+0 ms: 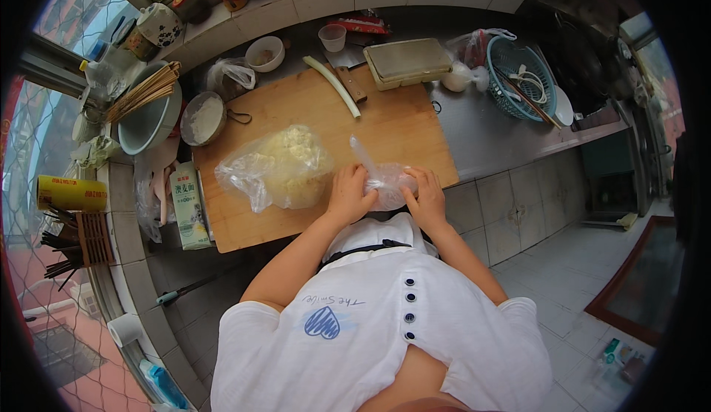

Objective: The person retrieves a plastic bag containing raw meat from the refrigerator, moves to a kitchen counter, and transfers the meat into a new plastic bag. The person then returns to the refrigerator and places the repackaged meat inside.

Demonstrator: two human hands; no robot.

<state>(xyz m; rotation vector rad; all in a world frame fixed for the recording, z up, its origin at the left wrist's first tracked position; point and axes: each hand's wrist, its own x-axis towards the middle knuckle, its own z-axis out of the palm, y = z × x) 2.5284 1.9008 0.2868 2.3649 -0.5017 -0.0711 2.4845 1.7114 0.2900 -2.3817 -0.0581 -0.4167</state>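
Observation:
A clear plastic bag (389, 181) with pale pinkish contents rests at the near edge of a wooden cutting board (266, 104), its twisted end pointing away from me. My left hand (352, 190) grips its left side, thumb on top. From the right, my right hand (425, 194) holds the same bag with curled fingers. Left of my hands lies a larger clear bag of yellowish, crumbly, dough-like mass (294, 159). Farther back on the board are a pale scallion stalk (336, 87) and a knife with a wooden handle (351, 83), its blade partly hidden.
A bowl of white powder (204, 119) sits at the board's left edge, near a large basin (145, 126) topped with bundled sticks (147, 91). Behind are a small white bowl (265, 54) and a lidded box (408, 61). A blue plastic basket (514, 93) stands right.

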